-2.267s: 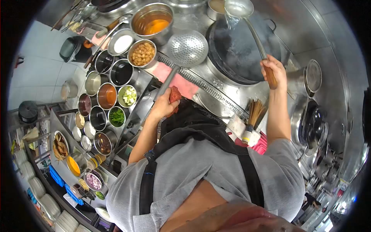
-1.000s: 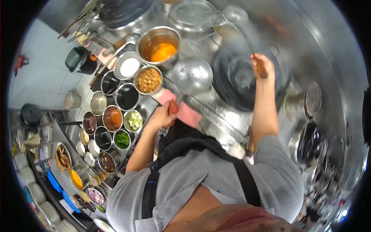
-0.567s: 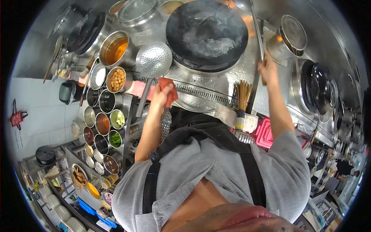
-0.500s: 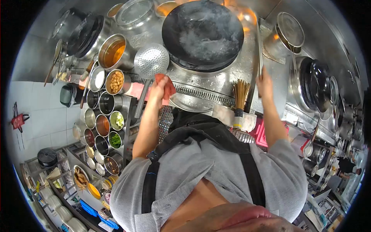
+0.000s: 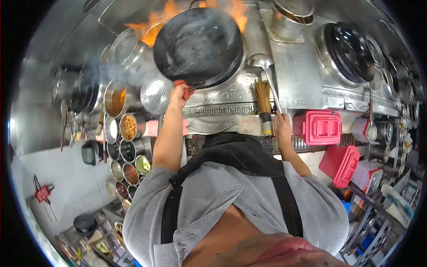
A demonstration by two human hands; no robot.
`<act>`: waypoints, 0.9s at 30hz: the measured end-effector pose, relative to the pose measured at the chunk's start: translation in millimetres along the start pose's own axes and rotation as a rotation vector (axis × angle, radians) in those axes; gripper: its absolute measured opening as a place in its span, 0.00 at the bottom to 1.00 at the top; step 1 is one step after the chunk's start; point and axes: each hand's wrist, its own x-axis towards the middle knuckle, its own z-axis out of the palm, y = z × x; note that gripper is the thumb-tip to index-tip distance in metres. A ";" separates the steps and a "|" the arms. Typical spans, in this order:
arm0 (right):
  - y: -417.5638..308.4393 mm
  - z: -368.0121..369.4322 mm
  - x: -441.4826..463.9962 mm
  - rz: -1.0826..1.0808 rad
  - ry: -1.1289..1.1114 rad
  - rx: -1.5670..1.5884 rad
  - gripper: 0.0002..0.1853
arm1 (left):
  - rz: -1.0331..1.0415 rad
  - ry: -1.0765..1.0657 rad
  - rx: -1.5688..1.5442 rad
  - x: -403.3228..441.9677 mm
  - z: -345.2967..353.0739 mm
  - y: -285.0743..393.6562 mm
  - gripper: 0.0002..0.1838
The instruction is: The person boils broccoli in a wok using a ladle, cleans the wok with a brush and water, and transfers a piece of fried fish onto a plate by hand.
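A dark, steaming wok [image 5: 198, 46] is tilted over the burner at the top of the view. My left hand [image 5: 178, 94] is closed round a red cloth [image 5: 184, 88] at its near left edge; the exact grip is hidden by the cloth. My right hand [image 5: 283, 127] wraps the end of a long-handled metal ladle [image 5: 260, 61], whose bowl lies right of the wok. Between that handle and the wok stands a bamboo brush [image 5: 263, 100]. A perforated skimmer [image 5: 155, 95] rests left of my left hand.
Tall flames [image 5: 153, 27] rise behind the wok. At the left are a pot of amber liquid [image 5: 115, 99], a tin of brown pieces [image 5: 129, 127] and several other containers. Pink lidded boxes [image 5: 322, 127] stand at the right, below a pot with a strainer [image 5: 291, 22].
My left hand has brought the red cloth to the wok's edge. My right hand has come nearer my body, and the ladle bowl now shows. Flames have grown; the view has shifted.
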 end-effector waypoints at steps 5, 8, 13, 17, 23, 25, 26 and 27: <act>-30.5 35.6 12.8 -0.002 -0.104 -0.155 0.31 | 0.153 0.039 -0.217 -32.9 -5.0 -16.0 0.11; -35.6 29.0 27.1 0.301 -0.397 0.125 0.38 | 0.221 0.036 -0.294 -70.4 -1.3 -4.5 0.11; -151.5 -58.4 27.7 0.513 -0.307 1.120 0.38 | 0.226 0.113 -0.323 -78.7 -0.5 11.5 0.09; -201.1 -49.5 108.5 0.182 -0.479 0.928 0.38 | 0.199 0.044 -0.234 -54.9 -8.2 12.5 0.09; -260.4 -29.5 292.7 -0.448 -0.528 -0.489 0.28 | 0.205 -0.017 -0.144 -33.9 -22.2 12.3 0.12; -304.9 -9.5 347.6 -0.411 -0.456 -0.706 0.28 | 0.214 -0.051 -0.170 -18.6 -27.4 8.4 0.12; -326.7 11.9 371.4 -0.406 -0.390 -0.788 0.27 | 0.192 -0.036 -0.146 -15.0 -29.2 10.8 0.12; -343.3 35.3 389.1 -0.379 -0.333 -0.722 0.27 | 0.159 -0.021 -0.119 -18.0 -31.1 10.8 0.13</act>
